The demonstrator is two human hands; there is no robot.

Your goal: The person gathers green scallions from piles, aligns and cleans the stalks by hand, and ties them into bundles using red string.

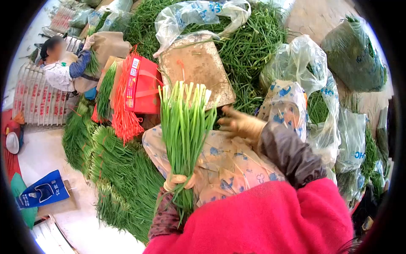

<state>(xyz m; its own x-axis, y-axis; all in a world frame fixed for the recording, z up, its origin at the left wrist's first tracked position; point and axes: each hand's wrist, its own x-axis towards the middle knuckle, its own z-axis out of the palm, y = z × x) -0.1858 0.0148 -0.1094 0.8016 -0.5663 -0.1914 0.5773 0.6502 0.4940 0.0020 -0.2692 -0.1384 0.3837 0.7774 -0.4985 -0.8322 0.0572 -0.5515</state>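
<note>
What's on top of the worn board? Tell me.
A thin orange-red strip lies on the board, and a clear plastic bag overlaps its far edge. The bunch of green stalks covers part of its near side; anything behind is hidden.

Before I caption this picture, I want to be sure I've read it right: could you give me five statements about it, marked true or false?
1. The left hand grips a bunch of green stalks. True.
2. The right hand is touching the red box. False: they are apart.
3. Orange-red strands hang beside the red box. True.
4. The lap cloth is plain. False: it has blue figures.
5. Another person is at the upper left. True.
</note>
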